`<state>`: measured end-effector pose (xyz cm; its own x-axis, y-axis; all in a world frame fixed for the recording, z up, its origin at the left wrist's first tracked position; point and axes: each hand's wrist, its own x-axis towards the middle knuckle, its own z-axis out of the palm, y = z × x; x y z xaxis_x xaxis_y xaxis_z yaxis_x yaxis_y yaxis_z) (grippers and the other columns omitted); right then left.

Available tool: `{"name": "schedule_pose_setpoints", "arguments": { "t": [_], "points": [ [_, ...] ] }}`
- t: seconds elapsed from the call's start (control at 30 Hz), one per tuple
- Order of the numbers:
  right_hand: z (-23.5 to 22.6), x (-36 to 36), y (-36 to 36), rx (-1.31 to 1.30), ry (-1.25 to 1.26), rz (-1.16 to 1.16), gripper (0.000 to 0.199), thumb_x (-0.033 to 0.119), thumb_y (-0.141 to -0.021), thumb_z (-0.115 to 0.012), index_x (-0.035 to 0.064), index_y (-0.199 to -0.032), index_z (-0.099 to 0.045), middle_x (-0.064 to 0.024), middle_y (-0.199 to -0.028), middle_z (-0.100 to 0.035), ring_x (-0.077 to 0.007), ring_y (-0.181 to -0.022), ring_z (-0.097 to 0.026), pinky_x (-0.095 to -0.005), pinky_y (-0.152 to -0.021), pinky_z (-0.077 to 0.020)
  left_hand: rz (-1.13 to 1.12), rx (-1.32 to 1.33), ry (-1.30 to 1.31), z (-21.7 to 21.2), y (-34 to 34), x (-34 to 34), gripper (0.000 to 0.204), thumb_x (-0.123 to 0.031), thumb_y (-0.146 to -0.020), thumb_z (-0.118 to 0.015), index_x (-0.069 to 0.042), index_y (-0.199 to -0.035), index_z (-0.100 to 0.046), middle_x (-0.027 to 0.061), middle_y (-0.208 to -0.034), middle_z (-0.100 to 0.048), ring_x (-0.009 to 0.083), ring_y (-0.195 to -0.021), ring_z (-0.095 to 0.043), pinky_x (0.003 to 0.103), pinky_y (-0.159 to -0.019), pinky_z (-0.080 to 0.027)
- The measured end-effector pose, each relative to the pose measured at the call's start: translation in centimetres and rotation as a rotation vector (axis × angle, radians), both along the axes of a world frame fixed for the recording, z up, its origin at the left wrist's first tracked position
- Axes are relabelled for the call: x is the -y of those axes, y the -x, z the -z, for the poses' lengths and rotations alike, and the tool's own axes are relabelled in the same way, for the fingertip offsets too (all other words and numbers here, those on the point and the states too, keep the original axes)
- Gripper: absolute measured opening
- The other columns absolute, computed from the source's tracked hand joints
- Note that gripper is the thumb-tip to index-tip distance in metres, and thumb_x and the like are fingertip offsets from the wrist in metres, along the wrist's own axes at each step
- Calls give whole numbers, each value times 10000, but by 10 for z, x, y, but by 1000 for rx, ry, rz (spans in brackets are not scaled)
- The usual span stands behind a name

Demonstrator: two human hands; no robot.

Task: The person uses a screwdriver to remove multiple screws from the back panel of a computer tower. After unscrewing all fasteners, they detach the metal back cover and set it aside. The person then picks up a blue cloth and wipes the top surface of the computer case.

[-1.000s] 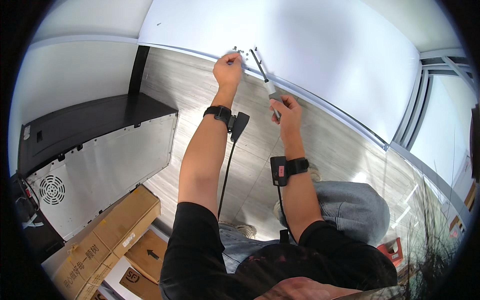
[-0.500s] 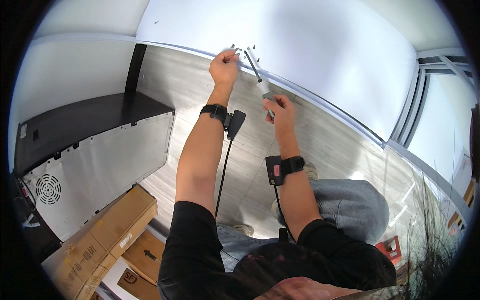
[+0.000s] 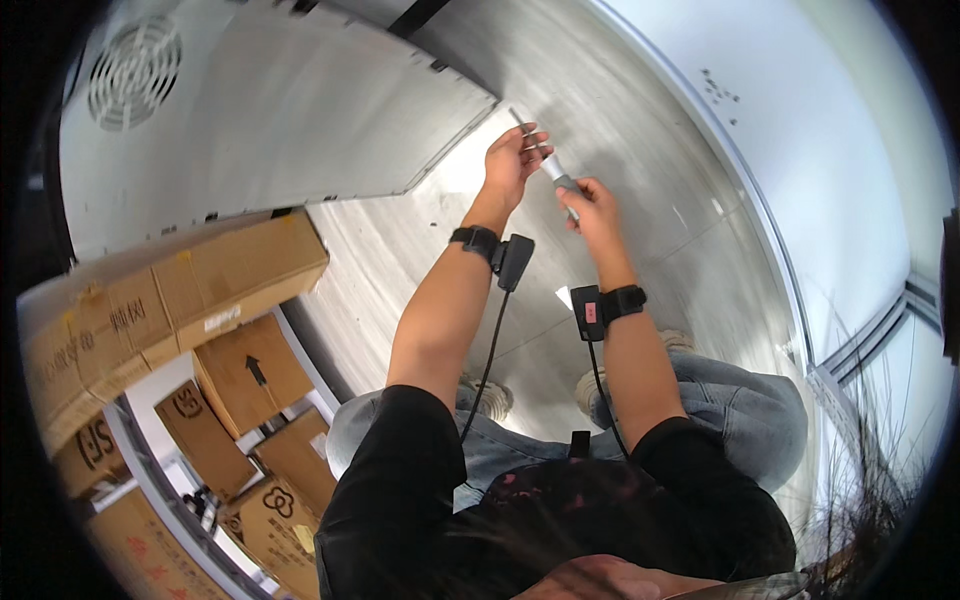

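Observation:
A screwdriver (image 3: 553, 168) with a grey handle, a white collar and a thin metal shaft slants up and left between my hands. My right hand (image 3: 594, 208) is closed around its handle. The fingers of my left hand (image 3: 510, 165) curl about the shaft, and its end juts out past them; whether a screw is also in those fingers I cannot make out. Both hands are above the floor, close to the corner of a large metal case (image 3: 310, 110) with a round vent. Several small screws (image 3: 718, 88) lie on the white surface (image 3: 800, 160) at the right.
Cardboard boxes (image 3: 250, 370) are stacked at the lower left, below the metal case. The raised edge (image 3: 745, 190) of the white surface runs down the right side. Each wrist bears a black strap with a small cabled device. Light grey flooring (image 3: 640, 110) lies between case and surface.
The view has swung left. Both hands have left the screws on the white surface and come over beside the metal case. My left hand is now at the screwdriver's shaft.

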<state>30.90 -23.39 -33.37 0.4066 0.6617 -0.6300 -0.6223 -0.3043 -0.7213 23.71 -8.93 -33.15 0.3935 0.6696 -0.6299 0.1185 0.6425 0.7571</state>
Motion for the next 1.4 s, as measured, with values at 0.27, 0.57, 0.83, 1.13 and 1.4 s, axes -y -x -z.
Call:
{"name": "schedule_pose_setpoints", "arguments": {
  "t": [0.27, 0.57, 0.83, 1.13, 1.4],
  "points": [
    [-9, -33, 124, -32, -7, -394, 289, 224, -778, -659, 15, -957, -568, -25, -756, -585, -94, -526, -503, -228, -458, -393, -238, -68, 8, -9, 174, -24, 327, -193, -987, -283, -39, -1215, -459, 110, -1080, -603, 215, -858, -629, 276, -688, -517],
    [-1, -47, 174, -43, 0, -494, 386, 312, -863, -581, 28, -1120, -532, -28, -778, -585, -97, -501, -501, -233, -445, -377, -292, -1, 53, 13, 234, -65, 280, -199, -984, -327, -70, -1180, -480, 83, -1041, -599, 218, -859, -621, 302, -706, -528],
    [41, -36, 199, -147, 172, -365, 446, 315, -906, -517, 54, -1258, -435, -66, -902, -594, -104, -538, -513, -258, -483, -428, -257, -79, 175, 55, 229, -81, 260, -189, -976, -379, -121, -1195, -502, 39, -1023, -622, 149, -837, -603, 261, -667, -497],
    [57, -53, 222, -238, 193, -283, 317, 296, -952, -452, 96, -1196, -484, -45, -897, -573, -98, -546, -496, -253, -510, -415, -279, -92, 173, 74, 243, -102, 254, -171, -956, -454, -117, -1196, -520, 40, -1048, -628, 140, -798, -604, 255, -646, -496],
    [60, -55, 225, -290, 167, -236, 314, 331, -964, -434, 93, -1159, -493, -36, -836, -541, -96, -538, -486, -261, -499, -410, -309, -50, 182, 82, 239, -104, 220, -183, -959, -453, -124, -1142, -560, 4, -1029, -637, 123, -776, -596, 225, -636, -484]
  ]
}}
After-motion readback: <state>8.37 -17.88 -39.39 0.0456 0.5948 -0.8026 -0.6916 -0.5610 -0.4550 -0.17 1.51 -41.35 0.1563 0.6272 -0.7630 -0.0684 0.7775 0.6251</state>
